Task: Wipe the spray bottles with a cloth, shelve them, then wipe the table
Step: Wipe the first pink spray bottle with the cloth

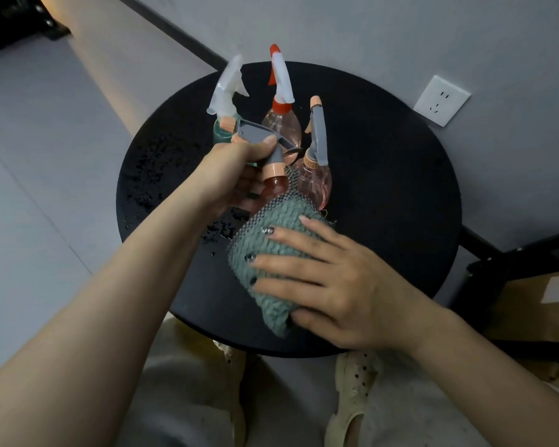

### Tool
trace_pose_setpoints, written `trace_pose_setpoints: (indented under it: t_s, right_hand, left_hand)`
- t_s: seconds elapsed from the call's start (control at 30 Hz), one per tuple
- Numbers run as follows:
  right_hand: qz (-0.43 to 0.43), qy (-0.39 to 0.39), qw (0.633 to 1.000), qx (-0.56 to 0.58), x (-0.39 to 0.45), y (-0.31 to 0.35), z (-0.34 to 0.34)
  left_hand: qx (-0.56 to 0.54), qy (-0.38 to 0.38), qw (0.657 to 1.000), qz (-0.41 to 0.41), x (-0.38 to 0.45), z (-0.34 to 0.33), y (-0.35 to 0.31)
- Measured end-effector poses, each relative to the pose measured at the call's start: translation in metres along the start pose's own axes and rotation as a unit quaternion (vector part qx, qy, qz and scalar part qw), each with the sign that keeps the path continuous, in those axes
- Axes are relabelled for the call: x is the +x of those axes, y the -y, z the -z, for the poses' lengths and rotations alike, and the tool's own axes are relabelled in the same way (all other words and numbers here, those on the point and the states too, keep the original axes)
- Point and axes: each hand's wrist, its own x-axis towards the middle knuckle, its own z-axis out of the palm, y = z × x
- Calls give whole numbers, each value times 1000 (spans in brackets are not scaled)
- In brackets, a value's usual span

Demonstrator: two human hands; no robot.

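My left hand (pixel 236 175) grips a pink spray bottle with a grey trigger head (pixel 273 183) by its neck, holding it above the round black table (pixel 384 195). My right hand (pixel 329 282) presses a grey-green knitted cloth (pixel 271 253) around that bottle's body, which the cloth mostly hides. Behind them on the table stand three more bottles: a green one with a clear head (pixel 223 130), a pink one with a white and red head (pixel 281 124), and a pink one with a grey head (pixel 317 179).
Water droplets (pixel 149 175) speckle the table's left side. A white wall socket (pixel 441 100) is on the wall at the right. A dark frame and a cardboard box (pixel 536 304) stand at the lower right. My feet in pale shoes (pixel 352 388) show below the table.
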Motion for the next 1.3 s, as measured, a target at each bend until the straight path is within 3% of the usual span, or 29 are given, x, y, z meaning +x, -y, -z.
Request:
trace_pose_setpoints:
  t_s: [0.13,0.33,0.47,0.67,0.83,1.0,1.17,1.3]
  right_hand:
    - [-121,-39,986,112,1,-8,-4]
    - [-281,-112,906,297,11,-14,-9]
    - [-267,-102,918,275,13,-9,-10]
    - [-82,-49,992,82,7,-4,-6]
    - [9,-14,1000,5,5,-1,-3]
    - [-81,-49,991,92,6,-12,-2]
    - [-233,-91,932,262,11,-19,-6]
    - [-272,-104,911,293,12,-20,-10]
  left_hand:
    - [-5,14,1000,0,4,-4,2]
    - [40,2,999,-13,5,-8,2]
    - [24,0,1000,-15,6,-5,2]
    - [0,-7,1000,4,8,7,-1]
    - [13,-4,1000,3,7,13,-4]
    - [5,9,1000,-4,8,4,-1]
    - [25,14,1000,-7,9,-4,1]
    - [36,6,999,-3,7,-6,1]
